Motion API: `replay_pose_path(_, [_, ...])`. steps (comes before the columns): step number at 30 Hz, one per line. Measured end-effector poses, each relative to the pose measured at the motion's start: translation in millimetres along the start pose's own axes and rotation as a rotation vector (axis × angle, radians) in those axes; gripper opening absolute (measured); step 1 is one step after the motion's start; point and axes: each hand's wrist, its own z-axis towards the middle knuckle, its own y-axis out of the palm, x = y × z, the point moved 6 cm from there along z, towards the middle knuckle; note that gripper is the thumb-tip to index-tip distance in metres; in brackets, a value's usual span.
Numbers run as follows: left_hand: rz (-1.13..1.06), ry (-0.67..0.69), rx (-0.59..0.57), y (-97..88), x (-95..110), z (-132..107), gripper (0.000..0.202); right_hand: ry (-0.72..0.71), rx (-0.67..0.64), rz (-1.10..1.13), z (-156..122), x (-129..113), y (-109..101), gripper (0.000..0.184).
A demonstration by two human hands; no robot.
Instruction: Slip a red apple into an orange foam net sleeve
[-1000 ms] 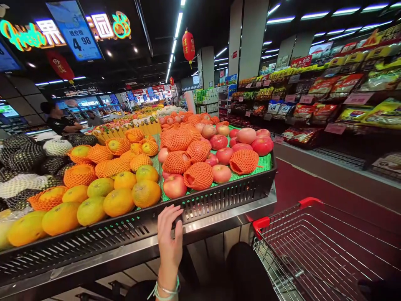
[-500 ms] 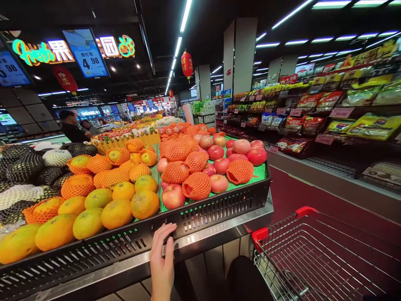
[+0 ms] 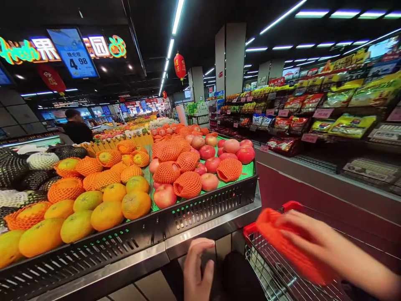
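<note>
My right hand (image 3: 308, 234) is blurred by motion above the shopping cart (image 3: 282, 271), with its fingers closed on an orange foam fruit net (image 3: 282, 244). My left hand (image 3: 197, 269) is low in the view, just below the steel edge of the fruit stand (image 3: 200, 234); its fingers are apart and it holds nothing. The black crate (image 3: 203, 207) in front of me holds red apples (image 3: 164, 195), some of them in orange nets. Loose oranges (image 3: 108, 214) lie to their left.
Dark netted fruit fills the far left of the stand. Shelves of packaged goods (image 3: 328, 104) line the right side across a red-floored aisle (image 3: 291, 188). A person in black (image 3: 75, 129) stands behind the stand at the left. Price screens hang overhead.
My right hand has come into view over the cart with an orange net. My left hand has dropped off the crate's front and shifted right, below the steel edge.
</note>
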Motion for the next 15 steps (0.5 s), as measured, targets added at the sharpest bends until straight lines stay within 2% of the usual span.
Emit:
replay_pose_path(2, [-0.021, -0.020, -0.146, 15.5, -6, 0, 0.041, 0.036, -0.277, 0.183, 11, -17, 41, 0.016])
replay_pose_path(4, [0.031, -0.097, -0.222, 21.0, -9, 5, 0.054, 0.019, -0.407, 0.358, 21, -40, 71, 0.018])
replay_pose_path(6, [0.062, -0.180, -0.183, 16.9, -8, 11, 0.050, -0.022, -0.446, 0.456, 29, -56, 88, 0.024])
replay_pose_path(8, [0.040, -0.228, -0.070, 8.7, -6, 15, 0.040, -0.052, -0.476, 0.457, 33, -62, 98, 0.030])
replay_pose_path(9, [0.023, -0.237, -0.013, 4.8, -6, 16, 0.035, -0.073, -0.456, 0.419, 35, -63, 98, 0.032])
replay_pose_path(11, [0.014, -0.264, 0.042, 0.6, -10, 13, 0.029, -0.152, -0.276, 0.296, 37, -66, 82, 0.036])
replay_pose_path(13, [0.047, -0.286, 0.058, -2.9, -19, 9, 0.030, -0.259, 0.014, 0.208, 34, -78, 51, 0.034])
replay_pose_path(15, [0.102, -0.303, 0.088, -9.0, -26, 4, 0.033, -0.315, 0.242, 0.206, 26, -99, 18, 0.019])
